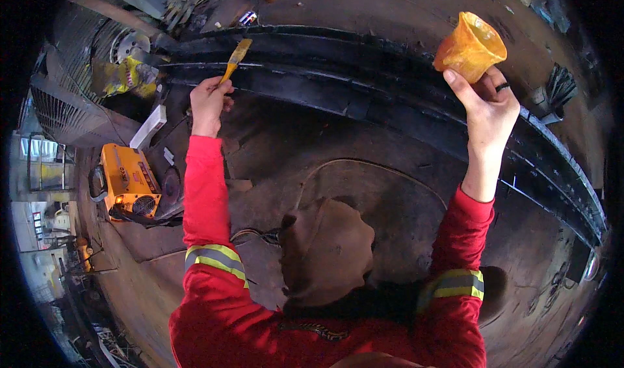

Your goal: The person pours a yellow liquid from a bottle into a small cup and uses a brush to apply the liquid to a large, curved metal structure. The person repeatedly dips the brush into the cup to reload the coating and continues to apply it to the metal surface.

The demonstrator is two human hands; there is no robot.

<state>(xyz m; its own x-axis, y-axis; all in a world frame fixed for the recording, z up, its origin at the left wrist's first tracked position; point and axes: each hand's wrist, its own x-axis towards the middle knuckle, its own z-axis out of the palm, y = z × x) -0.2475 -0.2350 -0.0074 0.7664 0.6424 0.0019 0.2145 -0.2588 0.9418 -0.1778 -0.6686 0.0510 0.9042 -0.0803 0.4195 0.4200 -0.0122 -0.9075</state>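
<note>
My left hand (209, 105) is closed round the handle of a small flat paintbrush (235, 57) with a yellow handle; its bristles point up and away from me. Raised at the right, my right hand (486, 111) grips a glossy orange-yellow cup (468, 51) from below. The cup is tilted, with a flared, uneven rim, and its opening faces up and to the right. Its contents cannot be made out. Beyond and between both hands runs a long dark metal beam (312, 88); the brush tip overlaps its left part in view, and contact cannot be judged.
An orange boxy machine (130, 181) with a fan grille stands at left, near a white bar (149, 126). A small can (247, 18) lies beyond the beam. Thin dark rods (560, 85) are bunched at right. A cable (383, 166) curves across the floor by a brown sheet (327, 251).
</note>
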